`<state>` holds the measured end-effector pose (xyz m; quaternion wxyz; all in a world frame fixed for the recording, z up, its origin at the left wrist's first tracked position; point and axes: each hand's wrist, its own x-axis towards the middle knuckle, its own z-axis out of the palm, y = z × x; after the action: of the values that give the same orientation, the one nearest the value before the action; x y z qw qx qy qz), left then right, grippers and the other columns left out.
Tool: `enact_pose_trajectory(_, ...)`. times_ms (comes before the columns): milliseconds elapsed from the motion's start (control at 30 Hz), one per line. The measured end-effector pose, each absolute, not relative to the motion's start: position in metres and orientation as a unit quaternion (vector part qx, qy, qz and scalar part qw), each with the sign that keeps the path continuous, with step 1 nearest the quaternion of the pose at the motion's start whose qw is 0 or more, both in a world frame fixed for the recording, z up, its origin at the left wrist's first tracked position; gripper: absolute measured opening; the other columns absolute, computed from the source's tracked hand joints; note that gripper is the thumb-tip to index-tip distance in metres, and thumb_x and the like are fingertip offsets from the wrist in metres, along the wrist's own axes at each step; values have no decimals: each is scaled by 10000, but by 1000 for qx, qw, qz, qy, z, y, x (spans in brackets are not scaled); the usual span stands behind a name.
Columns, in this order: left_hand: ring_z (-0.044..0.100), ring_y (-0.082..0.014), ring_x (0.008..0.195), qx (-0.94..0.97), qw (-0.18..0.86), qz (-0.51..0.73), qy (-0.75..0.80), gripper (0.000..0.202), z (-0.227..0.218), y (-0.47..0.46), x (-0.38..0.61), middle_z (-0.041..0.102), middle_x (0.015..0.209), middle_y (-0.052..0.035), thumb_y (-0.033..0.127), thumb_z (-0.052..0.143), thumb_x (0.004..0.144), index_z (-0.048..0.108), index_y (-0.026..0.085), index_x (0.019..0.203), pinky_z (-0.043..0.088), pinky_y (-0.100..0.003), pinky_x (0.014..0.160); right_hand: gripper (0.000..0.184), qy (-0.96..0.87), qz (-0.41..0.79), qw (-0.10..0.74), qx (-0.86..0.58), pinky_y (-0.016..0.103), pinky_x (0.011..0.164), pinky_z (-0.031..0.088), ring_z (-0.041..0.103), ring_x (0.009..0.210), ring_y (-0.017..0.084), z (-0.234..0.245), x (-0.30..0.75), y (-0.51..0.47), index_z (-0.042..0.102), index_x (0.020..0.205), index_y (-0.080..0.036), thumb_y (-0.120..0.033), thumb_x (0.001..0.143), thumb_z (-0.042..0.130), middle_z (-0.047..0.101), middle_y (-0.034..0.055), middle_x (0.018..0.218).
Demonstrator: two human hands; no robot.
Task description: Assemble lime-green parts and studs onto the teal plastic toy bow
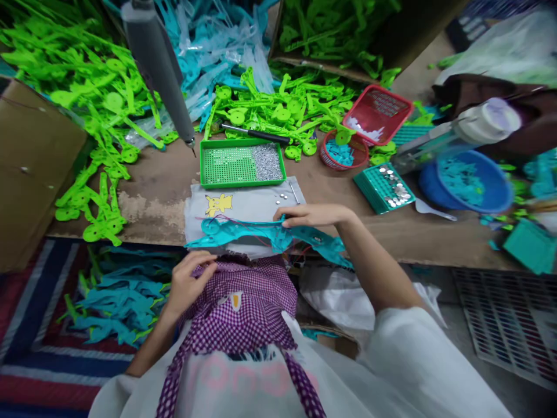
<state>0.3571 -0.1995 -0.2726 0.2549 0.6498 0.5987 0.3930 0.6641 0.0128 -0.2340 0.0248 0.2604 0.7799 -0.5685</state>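
Observation:
A long turquoise plastic shell lies across the front edge of the bench, with thin red wires running along it. My right hand pinches it near the middle between thumb and fingers. At its left end, just below, my left hand is held over the checked apron, fingers stretched and thumb apart, with nothing visible in it. Beneath the shell is a grey cloth with a yellow cartoon figure. A few small silver discs and a thin metal tool lie on it.
A green tray of small screws stands behind the cloth. An electric screwdriver hangs above, left. Lime-green parts pile up behind. To the right are a red basket, a teal basket of discs and a blue bowl.

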Motion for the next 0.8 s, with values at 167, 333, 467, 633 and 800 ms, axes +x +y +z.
enact_pose_trajectory(167, 651, -164, 855, 608, 106, 420, 665, 201, -268, -157, 337, 689, 990, -53, 332, 659, 871, 709, 196, 1010, 536, -290, 769, 251, 892, -325, 34, 311, 340, 843, 490, 621, 961, 210, -238, 609, 31, 650, 1107, -164, -250, 877, 597, 677, 98, 1107)
enact_pose_trajectory(333, 614, -254, 1044, 646, 141, 281, 696, 427, -270, -118, 302, 644, 1149, -100, 359, 676, 841, 641, 217, 1242, 509, -371, 881, 300, 893, -223, -145, 363, 369, 901, 478, 595, 1060, 229, -240, 579, -22, 594, 1184, -181, -339, 993, 425, 634, 115, 1162)
enact_pose_trajectory(467, 640, -229, 850, 677, 225, 183, 676, 398, -277, -87, 284, 674, 958, -76, 284, 702, 793, 685, 208, 1184, 516, -362, 814, 367, 899, -227, -126, 354, 421, 970, 454, 555, 1166, 272, -271, 567, -48, 557, 1276, -164, -358, 976, 472, 584, 143, 1309)
enact_pose_trajectory(633, 635, -178, 702, 671, 347, 212, 620, 209, -283, -72, 277, 673, 819, -44, 276, 701, 751, 743, 199, 941, 522, -302, 667, 339, 903, -209, -128, 353, 443, 987, 422, 549, 1179, 271, -301, 568, -46, 587, 1267, -175, -307, 978, 468, 601, 134, 1292)
enact_pose_trajectory(800, 654, -178, 696, 627, 428, 274, 590, 294, -287, -81, 269, 692, 816, -55, 339, 742, 683, 713, 169, 921, 557, -313, 656, 325, 900, -209, -160, 347, 424, 978, 414, 552, 1168, 246, -308, 571, -44, 598, 1253, -185, -297, 983, 455, 618, 125, 1249)
